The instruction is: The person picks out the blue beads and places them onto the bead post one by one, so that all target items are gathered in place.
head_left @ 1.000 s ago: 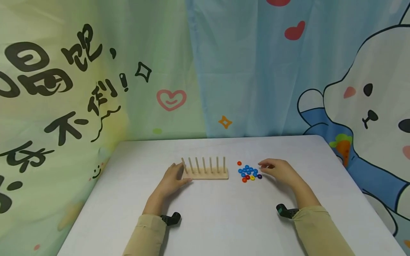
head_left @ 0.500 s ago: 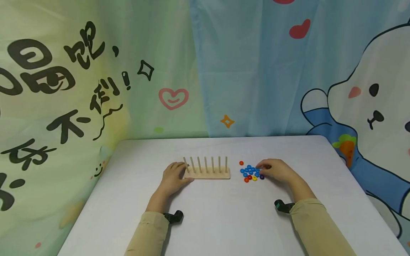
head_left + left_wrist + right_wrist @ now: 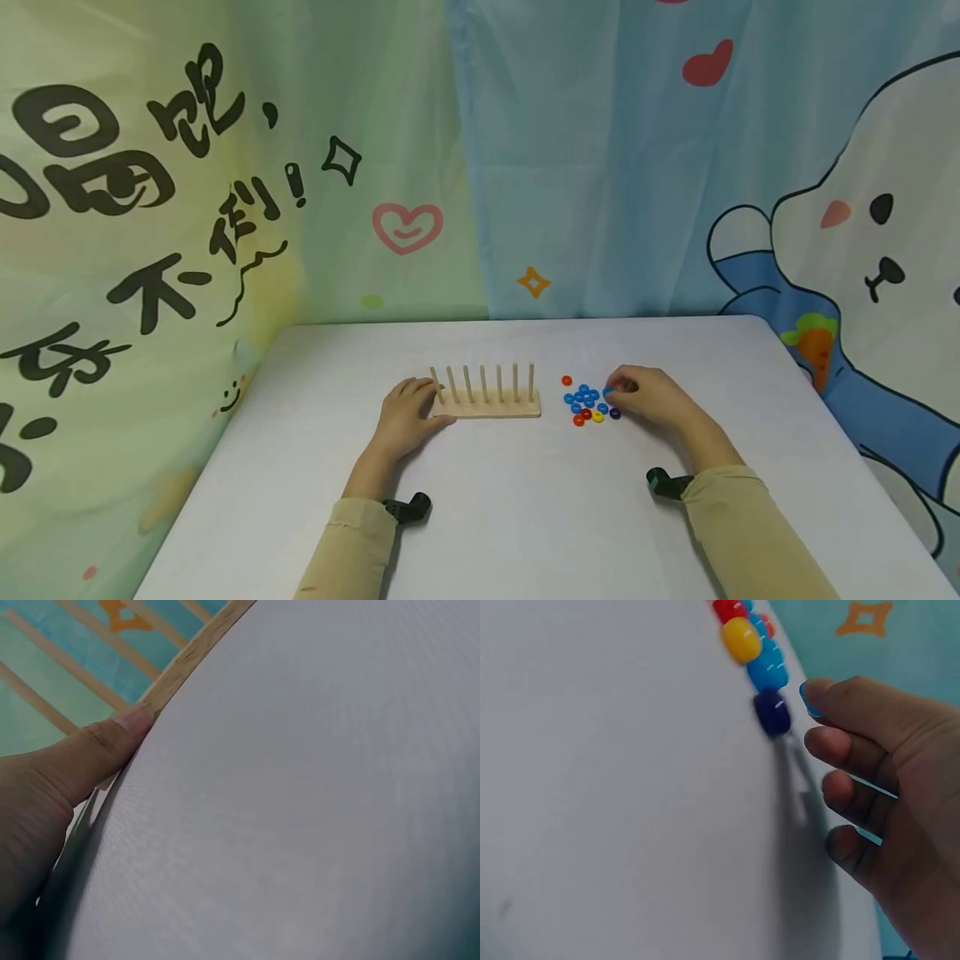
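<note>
My left hand (image 3: 406,416) grips the left end of a wooden peg board (image 3: 495,407), which has a row of several upright pegs. In the left wrist view its thumb (image 3: 112,741) presses the board's front edge (image 3: 187,666). My right hand (image 3: 651,393) pinches a blue bead (image 3: 808,701) between thumb and fingertips, at the right side of a group of beads. The bead is mostly hidden by the fingers. Close below the fingertips lies a dark purple bead (image 3: 772,712), with a yellow bead (image 3: 742,640) further along.
Several blue beads (image 3: 583,389) lie together right of the peg board, with a yellow one and a few red and orange ones. One orange bead (image 3: 567,381) sits apart at the back. A white table (image 3: 517,517) carries everything, and a printed curtain (image 3: 540,167) hangs behind it.
My right hand reached the beads, took hold of a blue one and drew it slightly right and back from the group. The left hand stays on the peg board.
</note>
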### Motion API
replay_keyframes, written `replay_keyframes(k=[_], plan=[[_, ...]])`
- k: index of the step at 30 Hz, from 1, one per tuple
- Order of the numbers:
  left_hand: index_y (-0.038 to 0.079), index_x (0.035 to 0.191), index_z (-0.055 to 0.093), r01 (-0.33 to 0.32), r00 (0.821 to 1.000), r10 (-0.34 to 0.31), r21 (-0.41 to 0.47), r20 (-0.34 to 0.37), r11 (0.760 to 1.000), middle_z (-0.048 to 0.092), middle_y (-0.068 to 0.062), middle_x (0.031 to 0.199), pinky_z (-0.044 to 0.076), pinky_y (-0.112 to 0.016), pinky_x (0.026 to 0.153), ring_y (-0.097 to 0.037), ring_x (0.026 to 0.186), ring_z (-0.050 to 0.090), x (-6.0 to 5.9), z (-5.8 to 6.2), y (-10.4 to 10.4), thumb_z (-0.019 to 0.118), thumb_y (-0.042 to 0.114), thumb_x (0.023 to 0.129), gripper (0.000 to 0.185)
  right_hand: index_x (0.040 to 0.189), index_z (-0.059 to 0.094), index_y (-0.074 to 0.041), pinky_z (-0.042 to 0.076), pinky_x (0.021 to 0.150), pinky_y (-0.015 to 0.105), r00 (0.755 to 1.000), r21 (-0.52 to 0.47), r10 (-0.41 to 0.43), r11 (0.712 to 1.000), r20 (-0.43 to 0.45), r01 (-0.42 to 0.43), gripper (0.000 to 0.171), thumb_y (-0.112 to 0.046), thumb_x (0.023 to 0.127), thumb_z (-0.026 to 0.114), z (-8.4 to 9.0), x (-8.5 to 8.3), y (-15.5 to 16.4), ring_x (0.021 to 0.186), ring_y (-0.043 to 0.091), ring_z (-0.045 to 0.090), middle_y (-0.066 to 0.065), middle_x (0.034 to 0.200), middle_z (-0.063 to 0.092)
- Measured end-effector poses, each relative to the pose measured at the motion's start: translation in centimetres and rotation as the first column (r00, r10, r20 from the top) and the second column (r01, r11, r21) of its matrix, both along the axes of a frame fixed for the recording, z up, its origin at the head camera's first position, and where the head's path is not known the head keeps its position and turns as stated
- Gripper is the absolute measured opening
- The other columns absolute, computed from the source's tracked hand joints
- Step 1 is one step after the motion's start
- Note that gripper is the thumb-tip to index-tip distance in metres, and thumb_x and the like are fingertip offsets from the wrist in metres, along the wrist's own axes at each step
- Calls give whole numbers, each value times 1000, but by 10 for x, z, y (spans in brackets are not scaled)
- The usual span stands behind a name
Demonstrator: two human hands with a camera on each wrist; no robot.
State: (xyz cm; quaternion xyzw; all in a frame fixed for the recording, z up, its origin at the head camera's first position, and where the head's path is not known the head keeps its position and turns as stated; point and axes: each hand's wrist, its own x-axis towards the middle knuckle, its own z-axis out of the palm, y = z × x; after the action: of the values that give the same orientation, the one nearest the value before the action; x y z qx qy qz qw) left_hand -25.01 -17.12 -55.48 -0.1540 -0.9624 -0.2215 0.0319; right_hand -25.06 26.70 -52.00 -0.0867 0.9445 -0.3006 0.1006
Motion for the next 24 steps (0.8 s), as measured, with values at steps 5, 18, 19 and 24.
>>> replay_keyframes(k=[5,18,19,24], plan=[[16,136,60,16,1000,-16,9,-22,1000,54,-7,144,30,-58,118,-35,140,40,1,1,0,72,53,83,65,114,66,-15,49,74,32,999,3,11,1000,-31,-11,25,-33,96,65,19,-2,-9,90,20,55,3,98,64],[14,137,59,13,999,-13,4,-31,1000,54,-9,144,30,-59,117,-37,140,40,1,1,-3,71,51,84,66,113,67,-21,57,88,42,983,-119,122,983,-137,-138,20,-33,97,65,70,-8,-65,95,18,65,-1,100,72],[14,137,59,13,999,-12,3,-33,1000,54,-8,144,31,-59,117,-36,140,40,1,0,-3,71,51,84,66,113,67,-21,57,88,42,982,-128,131,981,-134,-148,20,-33,96,65,71,-8,-70,95,17,65,-1,100,72],[14,136,60,21,998,-21,4,-51,1000,55,-9,143,32,-58,116,-36,139,42,0,-1,-1,72,50,84,65,112,67,-23,57,84,37,981,-164,160,971,-110,-176,21,-36,96,66,78,-10,-89,92,15,65,-3,100,71]])
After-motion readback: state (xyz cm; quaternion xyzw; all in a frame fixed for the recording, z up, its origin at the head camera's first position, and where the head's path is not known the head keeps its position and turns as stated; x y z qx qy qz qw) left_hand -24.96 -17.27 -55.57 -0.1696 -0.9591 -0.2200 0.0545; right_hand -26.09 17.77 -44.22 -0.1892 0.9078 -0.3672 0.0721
